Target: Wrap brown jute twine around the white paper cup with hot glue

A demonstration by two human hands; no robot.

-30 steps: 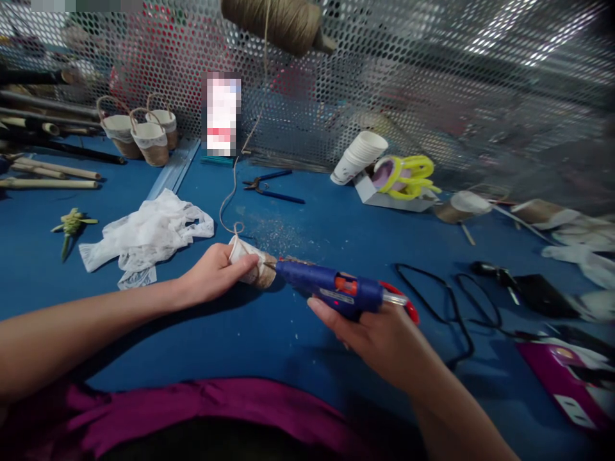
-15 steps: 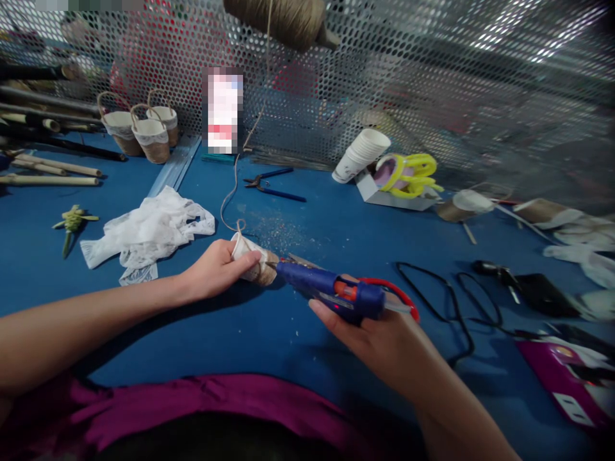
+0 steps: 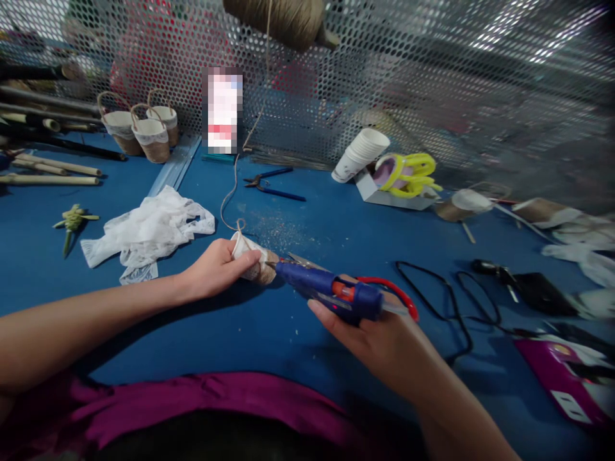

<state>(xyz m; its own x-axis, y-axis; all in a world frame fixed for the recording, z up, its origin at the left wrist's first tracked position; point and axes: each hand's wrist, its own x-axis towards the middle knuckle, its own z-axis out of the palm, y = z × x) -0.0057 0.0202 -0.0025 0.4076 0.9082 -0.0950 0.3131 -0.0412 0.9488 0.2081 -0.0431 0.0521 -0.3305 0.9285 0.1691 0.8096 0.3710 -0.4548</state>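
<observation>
Just left of the frame's centre, the left hand (image 3: 216, 270) grips a tilted, burlap-wrapped paper cup (image 3: 265, 274); right of it, the right hand (image 3: 377, 339) grasps a blue hot-glue gun (image 3: 312, 282), nozzle at the cup's side. Crumpled white lace (image 3: 154, 224) lies at centre left.

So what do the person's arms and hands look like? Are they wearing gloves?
No gloves! The left hand and right hand are bare. No sleeve, watch or bracelet shows on the left forearm or right forearm. Some fingers are hidden, so I can't rule out rings. The purple cloth below looks like clothing.
</observation>
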